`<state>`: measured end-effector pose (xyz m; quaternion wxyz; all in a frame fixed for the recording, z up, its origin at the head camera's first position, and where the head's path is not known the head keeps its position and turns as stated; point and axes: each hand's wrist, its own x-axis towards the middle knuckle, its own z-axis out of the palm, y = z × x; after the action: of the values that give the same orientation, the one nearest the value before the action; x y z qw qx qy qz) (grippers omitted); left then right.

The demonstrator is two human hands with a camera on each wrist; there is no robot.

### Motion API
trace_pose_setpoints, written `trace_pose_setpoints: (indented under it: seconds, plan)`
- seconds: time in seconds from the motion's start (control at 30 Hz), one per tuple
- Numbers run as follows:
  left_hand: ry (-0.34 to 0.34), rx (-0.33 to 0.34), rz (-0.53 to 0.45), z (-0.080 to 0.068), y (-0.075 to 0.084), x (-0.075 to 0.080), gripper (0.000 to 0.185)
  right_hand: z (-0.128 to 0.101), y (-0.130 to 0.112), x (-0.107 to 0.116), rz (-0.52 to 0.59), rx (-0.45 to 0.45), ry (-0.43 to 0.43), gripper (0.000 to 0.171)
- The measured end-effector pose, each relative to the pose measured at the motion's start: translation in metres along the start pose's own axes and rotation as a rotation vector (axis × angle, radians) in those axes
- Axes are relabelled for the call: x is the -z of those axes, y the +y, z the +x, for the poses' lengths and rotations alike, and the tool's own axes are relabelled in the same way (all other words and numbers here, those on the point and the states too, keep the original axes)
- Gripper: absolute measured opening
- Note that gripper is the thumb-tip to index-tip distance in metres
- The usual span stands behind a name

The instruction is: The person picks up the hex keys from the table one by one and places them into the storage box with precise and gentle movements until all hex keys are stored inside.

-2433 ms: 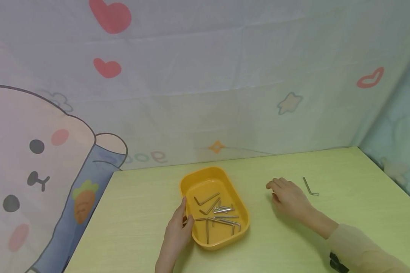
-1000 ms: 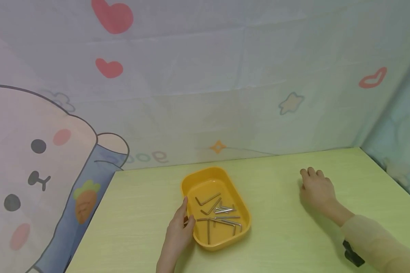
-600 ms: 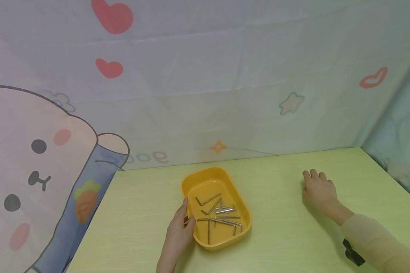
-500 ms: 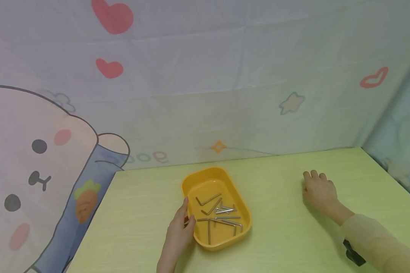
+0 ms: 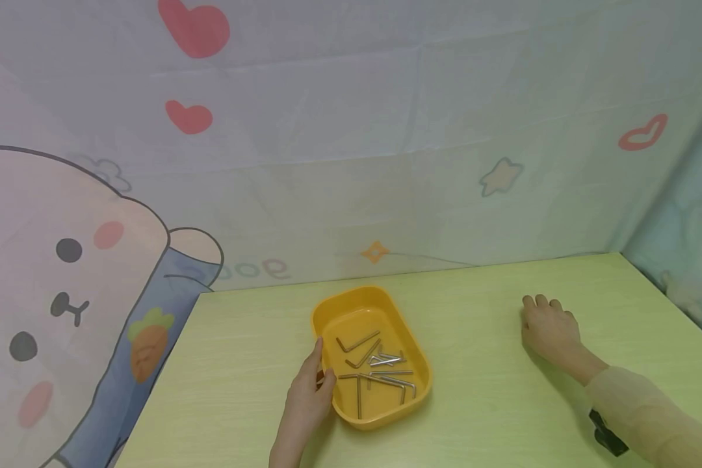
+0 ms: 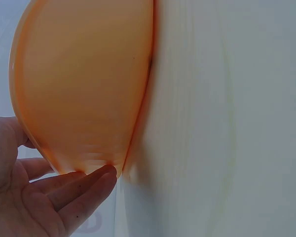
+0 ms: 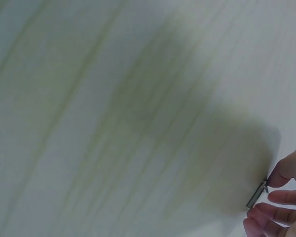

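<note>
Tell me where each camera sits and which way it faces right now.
Head: looks forward and down on the table; both hands and a sleeve show.
Left wrist: close beside the yellow tray; left hand touches its rim.
Right wrist: low over the tabletop; right hand fingertips pinch a hex key.
Shared: the tray and left hand appear in the head and left wrist views.

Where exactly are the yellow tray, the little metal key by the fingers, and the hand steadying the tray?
yellow tray [image 5: 335, 305]: head view, on its far left rim.
metal key [image 7: 256, 195]: right wrist view, on the short end showing between the fingertips.
left hand [image 5: 305, 402]: head view, on the back of the hand.
</note>
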<state>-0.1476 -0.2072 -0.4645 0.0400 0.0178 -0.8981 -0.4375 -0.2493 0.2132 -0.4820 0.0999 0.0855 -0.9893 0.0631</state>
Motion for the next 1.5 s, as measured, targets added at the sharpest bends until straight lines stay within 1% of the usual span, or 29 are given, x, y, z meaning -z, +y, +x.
trace_pose_setpoints:
  seconds: [0.27,0.37,0.67,0.97,1.07,1.2,1.5]
  plan:
    - [-0.001,0.011,-0.009,0.0,-0.0011,-0.0006,0.059,0.0019,-0.0002,-0.003,-0.006,0.011,0.007,0.032]
    - [0.001,0.01,-0.008,0.0001,-0.0012,-0.0006,0.059,0.0029,-0.0007,-0.0047,-0.001,0.006,0.007,0.034]
    - [0.002,0.01,-0.007,0.0002,0.0003,-0.0001,0.059,0.0053,-0.004,-0.0054,0.058,-0.029,-0.022,0.035]
    - [-0.004,0.02,-0.012,0.0002,0.0004,-0.0001,0.059,0.0055,-0.0058,-0.0035,0.096,-0.035,-0.029,0.034]
    - [-0.005,0.02,-0.018,0.0,0.0009,0.0002,0.059,0.0055,-0.0056,-0.0043,0.096,-0.036,-0.03,0.03]
    - [-0.004,0.017,-0.021,-0.0003,0.0014,0.0005,0.058,0.0055,-0.0056,-0.0048,0.09,-0.037,-0.023,0.019]
    - [-0.001,0.013,-0.012,-0.0007,0.0019,0.0007,0.059,0.0033,-0.0068,-0.0027,0.089,-0.039,-0.002,0.009]
